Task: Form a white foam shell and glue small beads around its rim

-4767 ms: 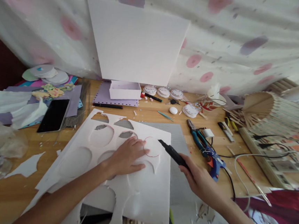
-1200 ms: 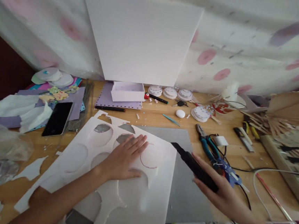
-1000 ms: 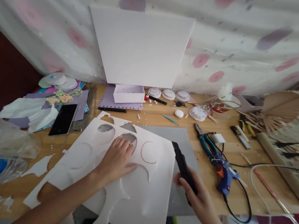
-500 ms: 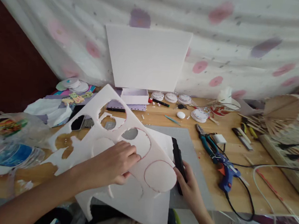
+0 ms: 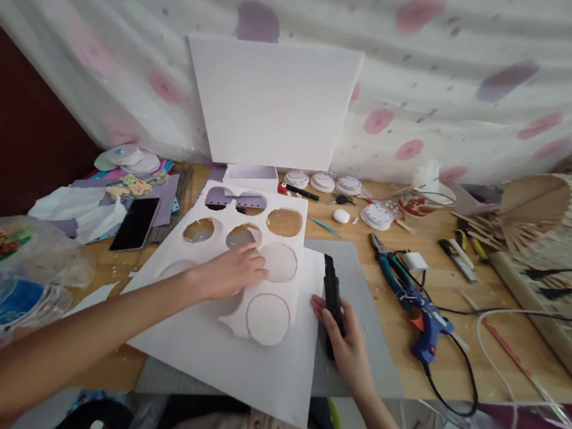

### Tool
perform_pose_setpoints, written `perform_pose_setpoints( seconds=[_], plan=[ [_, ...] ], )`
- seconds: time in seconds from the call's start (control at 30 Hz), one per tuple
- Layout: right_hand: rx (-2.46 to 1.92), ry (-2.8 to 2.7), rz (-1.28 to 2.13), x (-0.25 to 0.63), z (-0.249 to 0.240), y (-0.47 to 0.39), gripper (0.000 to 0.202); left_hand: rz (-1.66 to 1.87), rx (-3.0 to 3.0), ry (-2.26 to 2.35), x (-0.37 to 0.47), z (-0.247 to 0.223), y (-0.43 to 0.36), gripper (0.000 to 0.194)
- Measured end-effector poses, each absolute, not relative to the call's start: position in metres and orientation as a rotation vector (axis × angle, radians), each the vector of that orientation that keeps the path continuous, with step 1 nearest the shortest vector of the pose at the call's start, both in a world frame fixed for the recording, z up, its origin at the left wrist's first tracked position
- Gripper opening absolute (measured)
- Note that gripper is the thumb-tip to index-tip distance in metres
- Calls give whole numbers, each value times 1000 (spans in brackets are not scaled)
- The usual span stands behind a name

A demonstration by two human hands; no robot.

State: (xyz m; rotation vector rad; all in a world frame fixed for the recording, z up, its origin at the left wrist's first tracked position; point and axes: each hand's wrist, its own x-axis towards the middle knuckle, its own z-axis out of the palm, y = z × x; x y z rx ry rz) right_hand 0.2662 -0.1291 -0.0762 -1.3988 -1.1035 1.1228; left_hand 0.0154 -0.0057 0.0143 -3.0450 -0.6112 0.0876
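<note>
A white foam sheet [image 5: 287, 311] with several round holes and two outlined discs near its right edge lies over a larger white sheet [image 5: 179, 349]. My left hand [image 5: 238, 270] is on the foam sheet beside the upper outlined disc [image 5: 282, 263], its fingers bent; whether they grip the foam is hard to tell. To the right, my right hand [image 5: 343, 326] is wrapped round a black cutter [image 5: 331, 305] at the edge of the larger sheet, above a grey mat [image 5: 370, 335].
Pliers [image 5: 386, 267] and a blue glue gun [image 5: 426, 327] with its cable lie at the right. A phone [image 5: 135, 223], a plastic bottle [image 5: 22, 301] and papers are at the left. Behind stands a white board [image 5: 273, 103]; small stacked discs [image 5: 323, 182] lie before it.
The foam sheet has turned and come down flatter over the larger sheet, uncovering the phone. My left hand has moved slightly up and left. The cutter remains in my right hand.
</note>
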Motion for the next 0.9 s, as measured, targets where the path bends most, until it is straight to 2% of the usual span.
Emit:
perform_pose_setpoints(
  seconds=[0.1, 0.27, 0.4, 0.53, 0.9],
  plan=[
    [-1448, -1205, 1020, 270, -67, -130, 37, -130, -3036, -945, 10, 3, -26, 53],
    [-1597, -1501, 867, 293, -41, -136, 39, -402, -3063, -1265, 24, -18, -95, 52],
    [-1601, -2033, 844, 316, -13, -136, 49, -397, -3112, -1325, 38, -40, -122, 56],
    [-1473, -2500, 801, 322, 10, -125, 50, -404, -3125, -1347, 39, -52, -121, 52],
    [-1398, -3008, 467, 314, 15, -91, 55, -490, -3169, -1366, 36, -55, -120, 53]
  ],
)
